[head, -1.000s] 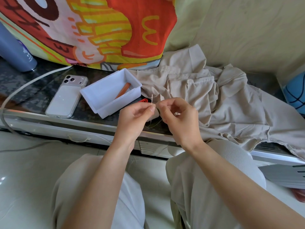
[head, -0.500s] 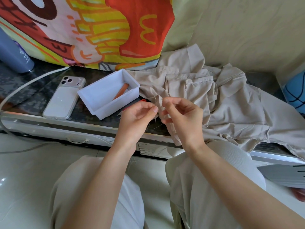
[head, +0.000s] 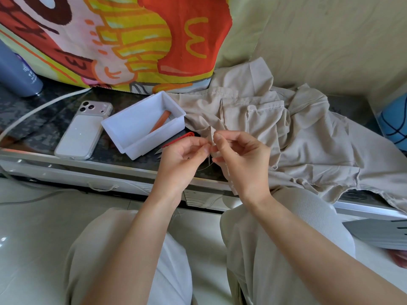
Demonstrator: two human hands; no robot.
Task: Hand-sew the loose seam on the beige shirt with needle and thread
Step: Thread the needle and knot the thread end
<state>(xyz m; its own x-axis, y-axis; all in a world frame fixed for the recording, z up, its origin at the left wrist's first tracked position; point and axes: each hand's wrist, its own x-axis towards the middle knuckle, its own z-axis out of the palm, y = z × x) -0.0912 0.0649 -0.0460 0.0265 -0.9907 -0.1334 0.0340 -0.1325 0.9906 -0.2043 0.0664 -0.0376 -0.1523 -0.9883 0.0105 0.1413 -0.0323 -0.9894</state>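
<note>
The beige shirt (head: 308, 142) lies crumpled on the dark table (head: 44, 119) at the right, one part hanging over the front edge. My right hand (head: 242, 159) pinches a small raised fold of the shirt between thumb and forefinger. My left hand (head: 182, 155) pinches the thin needle (head: 208, 134), which stands upright against that fold. A fine thread (head: 203, 167) loops down between the two hands. Both hands are held above the table's front edge, fingertips almost touching.
A white plastic box (head: 132, 137) holding an orange tool (head: 159, 122) sits left of the hands, with red-handled snips (head: 184, 138) beside it. Further left lie a phone (head: 83, 130), a white cable (head: 44, 104) and a blue bottle (head: 17, 73). My knees are below the table edge.
My right hand has taken up a fold of the shirt and raised it. My left hand has brought the needle against that fold.
</note>
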